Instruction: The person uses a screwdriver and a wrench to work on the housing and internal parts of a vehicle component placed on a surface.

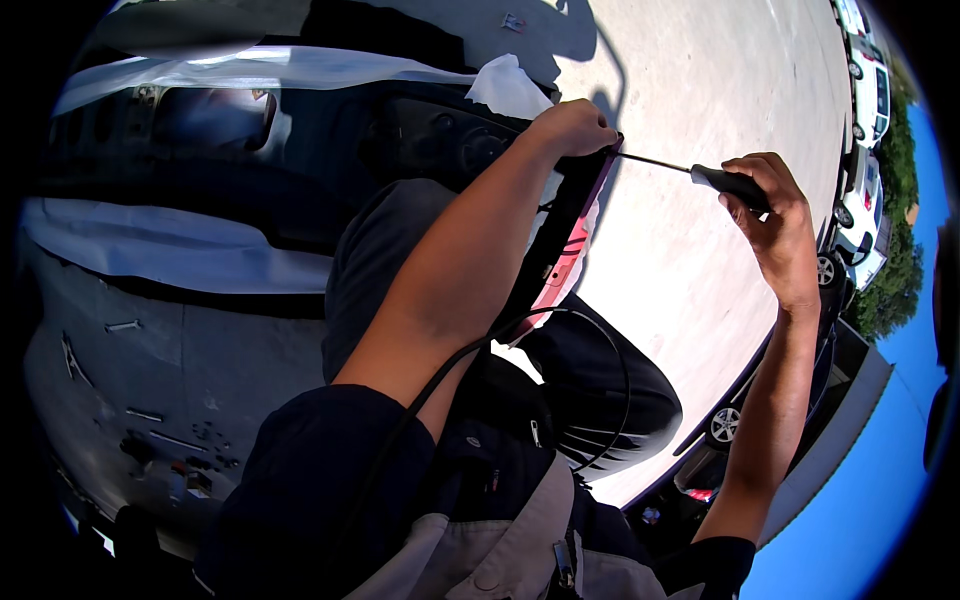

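Observation:
My left hand (575, 128) grips the edge of a long dark car part (535, 265), near a narrow purple strip (607, 160) along that edge. A red piece (560, 280) shows farther down the same part. My right hand (770, 225), at the right, is wrapped round a screwdriver (728, 184) with a black and grey handle. Its thin shaft points left to the edge beside my left fingers; whether the tip is seated in anything is too small to tell. White cloth or wrapping (505, 90) lies just behind my left hand.
Wrenches (123, 327), pliers (70, 360) and several small parts lie on the concrete (140, 380) at lower left. A dark interior panel (430, 130) and white sheeting (170, 235) lie left of me. Parked cars (858, 210) line the right. A black cable (620, 365) loops near my knee.

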